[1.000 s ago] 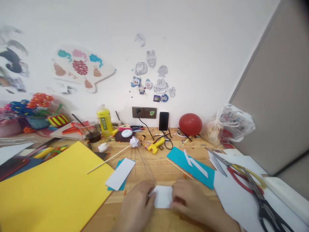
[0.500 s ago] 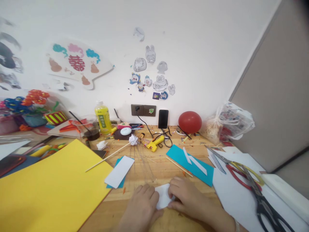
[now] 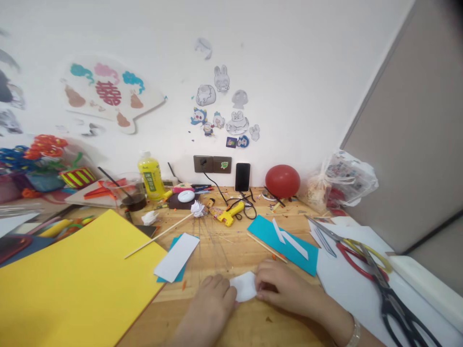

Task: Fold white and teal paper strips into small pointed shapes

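A small piece of white paper (image 3: 244, 287) spans the gap between my two hands, low in the head view above the wooden table. My left hand (image 3: 214, 303) has its fingers curled on the paper's left end. At the right end, my right hand (image 3: 278, 285) pinches the edge between thumb and bent fingers. To the left lies a white paper strip (image 3: 178, 258) on top of a blue one. A blue card (image 3: 285, 246) with narrow white strips on it rests to the right, beside a thin wooden stick (image 3: 266, 246).
Large yellow card (image 3: 79, 279) covers the left side. A stick with a white paper flower (image 3: 197, 208) lies across its corner. Behind are a yellow glue gun (image 3: 231, 215), a phone (image 3: 242, 177), a red balloon (image 3: 282, 181) and a drink bottle (image 3: 151, 178). Scissors (image 3: 392, 299) lie at right on white paper.
My right hand has shifted slightly right and up, and more of the white paper shows between the hands. The whole view has turned a little to the right.
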`<state>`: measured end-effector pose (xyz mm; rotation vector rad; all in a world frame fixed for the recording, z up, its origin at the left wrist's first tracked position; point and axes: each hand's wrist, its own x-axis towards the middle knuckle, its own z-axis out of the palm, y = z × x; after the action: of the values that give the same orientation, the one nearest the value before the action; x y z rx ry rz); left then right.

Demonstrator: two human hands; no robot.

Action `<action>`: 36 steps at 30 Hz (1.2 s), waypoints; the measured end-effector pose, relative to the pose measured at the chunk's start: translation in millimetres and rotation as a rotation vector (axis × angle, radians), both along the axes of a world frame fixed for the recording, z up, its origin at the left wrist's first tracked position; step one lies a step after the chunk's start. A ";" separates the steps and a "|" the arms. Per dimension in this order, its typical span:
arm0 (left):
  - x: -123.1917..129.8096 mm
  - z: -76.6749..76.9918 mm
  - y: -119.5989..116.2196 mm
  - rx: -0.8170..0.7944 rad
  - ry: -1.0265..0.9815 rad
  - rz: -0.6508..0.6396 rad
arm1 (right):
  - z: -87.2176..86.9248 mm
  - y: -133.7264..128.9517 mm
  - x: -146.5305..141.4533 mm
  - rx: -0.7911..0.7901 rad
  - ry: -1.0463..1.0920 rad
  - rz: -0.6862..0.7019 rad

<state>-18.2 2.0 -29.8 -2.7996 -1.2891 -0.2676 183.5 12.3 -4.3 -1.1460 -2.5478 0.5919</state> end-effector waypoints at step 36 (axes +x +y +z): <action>-4.2 15.1 1.7 -0.293 -0.370 0.249 | -8.0 -1.2 -14.5 0.042 0.027 -0.347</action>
<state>-22.4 3.7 -14.8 -2.8674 -1.8784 -0.6578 169.0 11.1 -12.3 -1.5069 -2.2506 0.4609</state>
